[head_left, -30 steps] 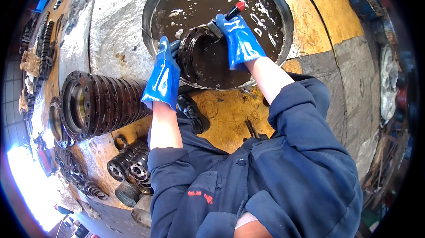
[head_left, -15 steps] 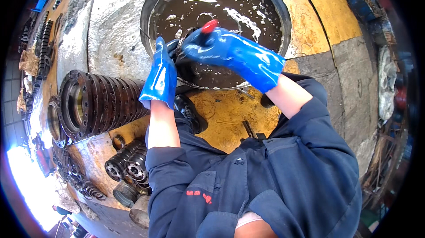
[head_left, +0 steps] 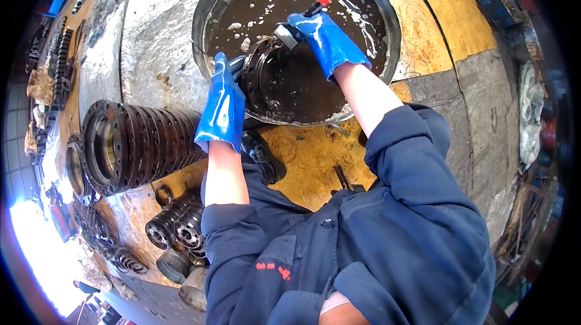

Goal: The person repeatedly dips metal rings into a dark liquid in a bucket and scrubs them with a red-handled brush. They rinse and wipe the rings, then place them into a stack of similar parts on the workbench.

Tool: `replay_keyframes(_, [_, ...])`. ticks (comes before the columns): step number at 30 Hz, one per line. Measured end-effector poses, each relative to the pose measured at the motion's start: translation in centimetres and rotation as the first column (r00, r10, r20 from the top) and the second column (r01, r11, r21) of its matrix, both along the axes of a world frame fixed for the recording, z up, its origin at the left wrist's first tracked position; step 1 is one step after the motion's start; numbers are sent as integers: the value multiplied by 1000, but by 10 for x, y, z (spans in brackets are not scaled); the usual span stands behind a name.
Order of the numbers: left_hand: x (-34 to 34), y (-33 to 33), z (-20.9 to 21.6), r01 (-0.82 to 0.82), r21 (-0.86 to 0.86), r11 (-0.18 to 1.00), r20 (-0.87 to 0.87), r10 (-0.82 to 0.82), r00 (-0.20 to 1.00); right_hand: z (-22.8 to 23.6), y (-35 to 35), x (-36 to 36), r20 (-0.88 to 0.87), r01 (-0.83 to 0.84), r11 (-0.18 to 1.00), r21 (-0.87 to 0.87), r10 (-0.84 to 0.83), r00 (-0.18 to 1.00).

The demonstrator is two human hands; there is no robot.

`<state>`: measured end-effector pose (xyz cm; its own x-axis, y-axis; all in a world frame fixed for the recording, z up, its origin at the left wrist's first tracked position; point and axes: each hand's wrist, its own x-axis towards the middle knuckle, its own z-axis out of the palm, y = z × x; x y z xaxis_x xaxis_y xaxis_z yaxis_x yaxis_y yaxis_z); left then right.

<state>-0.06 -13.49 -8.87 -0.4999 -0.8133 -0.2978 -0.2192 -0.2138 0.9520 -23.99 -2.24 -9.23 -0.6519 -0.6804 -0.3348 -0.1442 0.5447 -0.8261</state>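
My left hand [head_left: 221, 98], in a long blue rubber glove, grips the edge of a dark, wet metal ring [head_left: 253, 83]. The ring is tilted inside the near-left side of a round tub [head_left: 394, 40] of murky brown water with patches of foam. My right hand [head_left: 324, 39], gloved the same way, is closed round a brush [head_left: 285, 36]. The red end of its handle [head_left: 324, 0] sticks up beyond the fist. The brush head is beside the ring's upper right edge; I cannot tell whether they touch.
Left of the tub lies a long row of dark flanged rings [head_left: 142, 143]. Nearer me are cylindrical parts with holed ends [head_left: 175, 225] and a small ring [head_left: 163, 195]. My shoe [head_left: 261, 154] is by the tub on a yellow floor plate [head_left: 308, 161]. Scrap and clutter line the right side.
My right hand has swung up and to the right with the brush, away from my left hand, uncovering the ring. My left hand has stayed nearly in place.
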Motion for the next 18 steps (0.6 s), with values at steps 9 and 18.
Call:
replay_keyframes(9, [-7,0,-3,8,-1,1000,-10,-8,1000,-35,22,27,-513,-234,964,122,264,817])
replay_keyframes(18, [-14,-2,-7,16,11,1000,-30,-16,999,-20,18,37,-825,-643,613,460,562,-55])
